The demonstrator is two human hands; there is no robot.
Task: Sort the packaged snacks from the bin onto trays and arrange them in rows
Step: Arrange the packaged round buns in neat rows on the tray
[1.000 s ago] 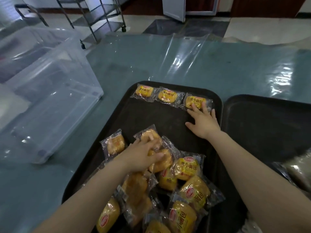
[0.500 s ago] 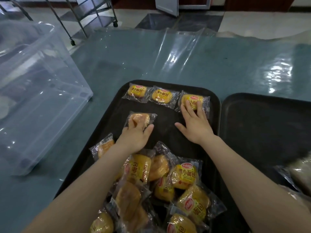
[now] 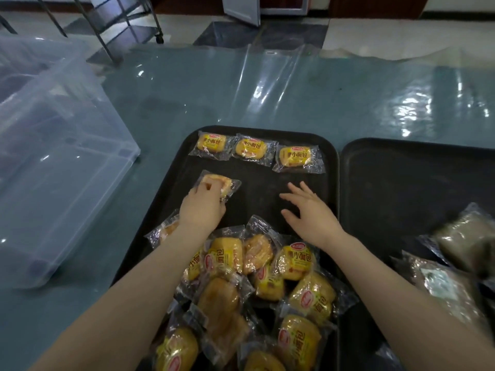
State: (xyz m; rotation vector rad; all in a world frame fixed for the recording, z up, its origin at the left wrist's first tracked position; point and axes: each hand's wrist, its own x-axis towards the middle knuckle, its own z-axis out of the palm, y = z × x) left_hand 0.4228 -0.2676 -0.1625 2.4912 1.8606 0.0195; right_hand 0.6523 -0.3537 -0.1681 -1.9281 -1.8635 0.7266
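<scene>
Three yellow bread packets (image 3: pixel 254 148) lie in a row along the far edge of the black tray (image 3: pixel 267 183). My left hand (image 3: pixel 203 205) grips a fourth packet (image 3: pixel 220 183), lying face down at the tray's left, just below that row. My right hand (image 3: pixel 308 210) hovers over bare tray to the right with its fingers spread, holding nothing. A heap of several yellow packets (image 3: pixel 257 285) fills the near half of the tray, partly under my forearms.
A second black tray (image 3: pixel 417 188) sits to the right, with brownish packets (image 3: pixel 460 253) at its near right. A clear plastic bin (image 3: pixel 53 162) lies on the left of the plastic-covered table (image 3: pixel 267 97). A metal rack (image 3: pixel 117 20) stands behind.
My left hand carried a packet from the heap up to the tray's left side. My right hand drew back from the third packet in the row and lifted off it.
</scene>
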